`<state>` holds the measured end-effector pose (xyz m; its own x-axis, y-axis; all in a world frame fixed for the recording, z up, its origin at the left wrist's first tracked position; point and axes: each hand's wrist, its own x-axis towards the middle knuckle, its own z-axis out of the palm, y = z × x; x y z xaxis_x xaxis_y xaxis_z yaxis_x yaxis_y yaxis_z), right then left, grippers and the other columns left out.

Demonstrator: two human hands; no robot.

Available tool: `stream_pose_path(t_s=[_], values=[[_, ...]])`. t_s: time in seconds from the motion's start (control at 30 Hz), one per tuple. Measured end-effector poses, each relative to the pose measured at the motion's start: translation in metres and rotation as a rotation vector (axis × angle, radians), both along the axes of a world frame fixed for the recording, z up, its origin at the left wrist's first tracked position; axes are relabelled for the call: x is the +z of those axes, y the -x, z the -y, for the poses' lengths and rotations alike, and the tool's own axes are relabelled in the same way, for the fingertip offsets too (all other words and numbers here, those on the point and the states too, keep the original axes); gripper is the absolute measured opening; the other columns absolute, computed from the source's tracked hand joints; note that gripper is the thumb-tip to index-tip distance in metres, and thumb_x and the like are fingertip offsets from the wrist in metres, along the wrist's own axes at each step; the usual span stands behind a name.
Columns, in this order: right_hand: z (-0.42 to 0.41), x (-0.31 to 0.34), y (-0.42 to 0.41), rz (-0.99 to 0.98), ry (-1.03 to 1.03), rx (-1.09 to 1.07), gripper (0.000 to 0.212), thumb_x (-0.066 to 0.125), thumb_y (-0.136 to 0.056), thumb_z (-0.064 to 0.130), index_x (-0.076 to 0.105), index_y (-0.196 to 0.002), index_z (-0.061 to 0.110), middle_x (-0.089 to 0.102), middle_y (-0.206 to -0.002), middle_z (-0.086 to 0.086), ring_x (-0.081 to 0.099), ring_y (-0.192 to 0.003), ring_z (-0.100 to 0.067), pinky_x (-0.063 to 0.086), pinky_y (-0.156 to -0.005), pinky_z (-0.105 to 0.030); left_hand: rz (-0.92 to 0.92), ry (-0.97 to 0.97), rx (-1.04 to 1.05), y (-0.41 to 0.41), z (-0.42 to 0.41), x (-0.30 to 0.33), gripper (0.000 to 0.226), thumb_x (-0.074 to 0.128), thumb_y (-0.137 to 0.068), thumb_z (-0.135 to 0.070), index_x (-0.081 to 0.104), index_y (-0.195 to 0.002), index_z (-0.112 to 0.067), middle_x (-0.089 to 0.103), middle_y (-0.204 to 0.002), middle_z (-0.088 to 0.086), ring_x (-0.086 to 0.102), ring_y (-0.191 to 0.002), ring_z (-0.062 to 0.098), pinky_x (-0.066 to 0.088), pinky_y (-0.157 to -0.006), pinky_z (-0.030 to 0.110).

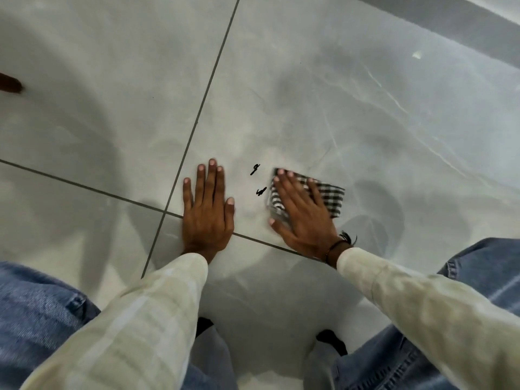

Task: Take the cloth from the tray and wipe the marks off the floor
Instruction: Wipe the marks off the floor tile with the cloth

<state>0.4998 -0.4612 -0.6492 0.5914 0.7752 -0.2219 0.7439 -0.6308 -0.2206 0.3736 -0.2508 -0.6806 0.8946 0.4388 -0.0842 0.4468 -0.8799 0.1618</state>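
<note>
A folded black-and-white checked cloth (333, 197) lies flat on the grey tiled floor (337, 114). My right hand (302, 213) presses down on it with straight, spread fingers. Just left of the cloth are two small black marks, an upper mark (255, 169) and a lower mark (261, 191). My left hand (206, 209) rests flat on the floor to the left of the marks, fingers straight, beside a tile joint. No tray is in view.
Dark grout lines (197, 122) cross the floor and meet near my left hand. My knees in blue jeans (36, 308) frame the bottom corners. A dark brown object (9, 83) pokes in at the left edge. A small white scrap (417, 54) lies far right.
</note>
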Motion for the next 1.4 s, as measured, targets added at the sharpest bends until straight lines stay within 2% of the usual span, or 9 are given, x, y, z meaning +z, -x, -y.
stream_pose_path(t_s=[0.23,0.37,0.57,0.7,0.83,0.9,1.03,1.2,1.4], values=[[-0.071,0.000,-0.041,0.018,-0.036,0.149,0.074,0.037,-0.108,0.053,0.023,-0.169,0.014,0.021,-0.179,-0.005,0.018,-0.167,-0.020,0.015,-0.135,-0.056,-0.005,-0.005,0.001,0.000,0.000,0.000,0.070,0.018,-0.111,-0.038,0.006,-0.174,-0.010,0.006,-0.185,0.010,0.007,-0.172,0.030,0.014,-0.137,0.061],[-0.015,0.000,-0.018,0.002,-0.034,0.399,0.079,0.038,-0.106,0.056,0.018,-0.170,0.014,0.018,-0.180,-0.006,0.014,-0.168,-0.020,0.013,-0.135,-0.055,-0.010,-0.009,-0.001,0.000,0.001,0.001,0.071,0.023,-0.111,-0.036,0.005,-0.174,-0.011,0.004,-0.185,0.010,0.007,-0.172,0.031,0.014,-0.136,0.061],[0.005,-0.003,-0.027,-0.013,-0.040,0.478,0.077,0.040,-0.106,0.055,0.021,-0.170,0.017,0.022,-0.179,-0.003,0.018,-0.167,-0.019,0.012,-0.137,-0.050,-0.006,-0.010,0.003,0.000,0.001,-0.001,0.072,0.023,-0.110,-0.037,0.004,-0.174,-0.011,0.003,-0.185,0.009,0.006,-0.172,0.030,0.014,-0.137,0.060],[-0.030,0.001,-0.066,0.034,-0.034,0.136,0.071,0.041,-0.106,0.049,0.028,-0.168,0.016,0.027,-0.178,-0.005,0.026,-0.165,-0.019,0.022,-0.133,-0.057,0.007,-0.006,0.003,0.002,0.000,-0.004,0.071,0.022,-0.111,-0.036,0.004,-0.174,-0.011,0.003,-0.185,0.009,0.007,-0.172,0.030,0.013,-0.137,0.060],[-0.019,0.003,-0.050,-0.001,-0.067,-0.387,0.068,0.043,-0.109,0.042,0.024,-0.169,0.016,0.019,-0.180,-0.003,0.017,-0.167,-0.018,0.014,-0.135,-0.053,0.017,-0.010,-0.002,0.002,0.000,-0.004,0.069,0.021,-0.112,-0.036,0.005,-0.174,-0.009,0.005,-0.185,0.010,0.008,-0.172,0.031,0.012,-0.137,0.060],[-0.018,0.005,-0.018,-0.011,-0.054,-0.512,0.069,0.041,-0.107,0.041,0.023,-0.169,0.015,0.018,-0.180,-0.004,0.016,-0.167,-0.019,0.013,-0.136,-0.054,0.012,-0.015,-0.001,0.002,0.001,-0.002,0.070,0.024,-0.112,-0.035,0.006,-0.174,-0.009,0.006,-0.185,0.011,0.008,-0.172,0.031,0.013,-0.137,0.060],[-0.033,0.006,0.014,0.006,-0.036,-0.247,0.067,0.038,-0.108,0.039,0.024,-0.169,0.014,0.020,-0.180,-0.004,0.017,-0.167,-0.020,0.015,-0.135,-0.055,0.013,-0.017,-0.002,0.001,0.001,0.001,0.070,0.027,-0.112,-0.034,0.008,-0.174,-0.008,0.008,-0.184,0.011,0.009,-0.172,0.032,0.015,-0.137,0.060],[-0.074,0.007,-0.057,0.028,-0.051,0.117,0.065,0.036,-0.109,0.038,0.026,-0.169,0.017,0.024,-0.179,-0.004,0.021,-0.166,-0.020,0.016,-0.135,-0.053,0.023,-0.018,0.000,0.001,0.002,-0.001,0.070,0.026,-0.112,-0.035,0.007,-0.174,-0.008,0.007,-0.184,0.011,0.008,-0.172,0.031,0.014,-0.137,0.060],[-0.052,0.009,-0.108,0.005,-0.072,-0.296,0.066,0.041,-0.109,0.035,0.023,-0.169,0.016,0.018,-0.180,-0.004,0.016,-0.168,-0.020,0.010,-0.136,-0.051,0.040,-0.014,0.001,0.002,0.001,-0.006,0.070,0.020,-0.111,-0.037,0.006,-0.174,-0.010,0.006,-0.185,0.009,0.008,-0.172,0.030,0.011,-0.138,0.059]])
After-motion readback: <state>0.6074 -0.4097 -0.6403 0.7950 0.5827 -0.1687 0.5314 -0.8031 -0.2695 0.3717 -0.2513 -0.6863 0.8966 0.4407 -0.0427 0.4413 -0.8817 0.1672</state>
